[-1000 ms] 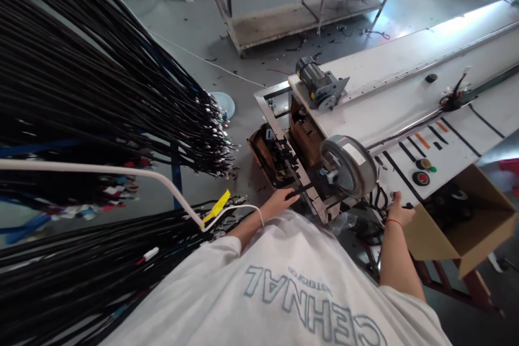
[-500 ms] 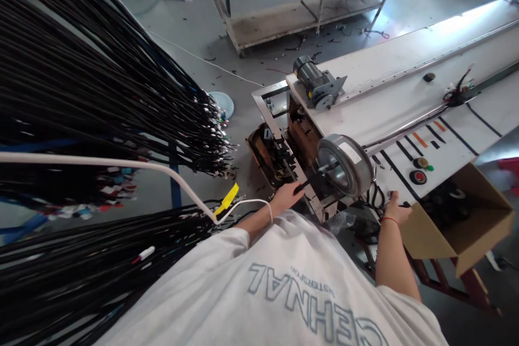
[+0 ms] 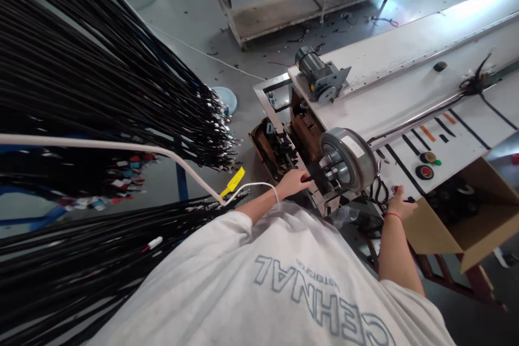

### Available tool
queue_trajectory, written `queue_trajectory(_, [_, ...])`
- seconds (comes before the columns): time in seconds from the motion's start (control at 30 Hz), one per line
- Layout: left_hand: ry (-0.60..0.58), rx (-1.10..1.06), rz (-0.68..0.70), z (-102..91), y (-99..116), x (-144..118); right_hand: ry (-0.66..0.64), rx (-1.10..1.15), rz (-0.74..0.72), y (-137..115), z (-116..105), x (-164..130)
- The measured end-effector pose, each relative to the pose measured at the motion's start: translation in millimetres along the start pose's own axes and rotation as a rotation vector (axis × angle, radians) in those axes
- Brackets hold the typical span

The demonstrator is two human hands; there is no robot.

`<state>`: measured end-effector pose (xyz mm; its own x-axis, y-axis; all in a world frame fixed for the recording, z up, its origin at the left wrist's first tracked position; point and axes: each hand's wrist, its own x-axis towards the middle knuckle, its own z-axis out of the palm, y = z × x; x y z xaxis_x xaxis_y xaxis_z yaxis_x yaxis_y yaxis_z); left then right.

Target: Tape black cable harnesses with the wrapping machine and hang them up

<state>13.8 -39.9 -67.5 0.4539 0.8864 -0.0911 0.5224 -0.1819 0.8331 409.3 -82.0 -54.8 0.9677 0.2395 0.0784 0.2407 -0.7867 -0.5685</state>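
"Where are the hands?"

"Well apart. The left hand (image 3: 292,184) has its fingers closed on a dark strand (image 3: 310,178), at the end frame. The right hand (image 3: 399,206) is bent over the near edge of the white table (image 3: 377,113), its fingertips at a small fitting I can't identify. A dark piece (image 3: 409,200) sticks out beside it; whether the fingers grip that, I can't tell."

"And where does the strand lie?"

"Between the left fingers and the open side of the metal wheel (image 3: 359,154), which stands at the table's end. I can't see whether it's fastened inside."

"How would you handle it well?"

"I'd keep the strand lightly taut and straight, and hold the left fingers clear of the wheel's rim and spokes. If that fitting is a control, I'd work it only once the left hand is safe. The loose cables (image 3: 381,192) between wheel and right hand could snag, so I'd mind those too."

"Anything farther out?"

"A motor (image 3: 318,67) on the table beyond the wheel, a red button (image 3: 425,172) to the right, a cardboard box (image 3: 433,227) below it, and long black cables (image 3: 162,86) massed off to the left."
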Motion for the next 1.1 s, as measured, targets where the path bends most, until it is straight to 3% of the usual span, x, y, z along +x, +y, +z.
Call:
queue_trajectory(0.13, [-0.258,-0.101,-0.051,3.8,-17,-9,-0.008,0.003,-0.004,0,-1,0])
queue_trajectory(0.27, [-0.197,-0.093,-0.023,1.3,-28,-21,0.002,0.014,-0.019,0,-1,0])
queue_trajectory(0.33, [-0.221,-0.126,-0.012,-0.3,-28,-26,0.014,0.015,-0.025,0,-1,0])
queue_trajectory(0.5, [-0.532,-0.187,-0.143,2.7,-33,-37,0.005,-0.007,-0.034,-2,-2,-1])
queue_trajectory(0.57, [-0.473,-0.084,-0.164,4.3,-38,-40,-0.001,-0.008,-0.030,-3,-3,-1])
queue_trajectory(0.7, [-0.161,-0.016,-0.116,2.8,-42,-40,-0.012,-0.020,-0.033,-2,-3,0])
queue_trajectory(1.1, [-0.023,-0.005,-0.049,9.3,7,-6,-0.004,0.038,-0.031,-1,-1,2])
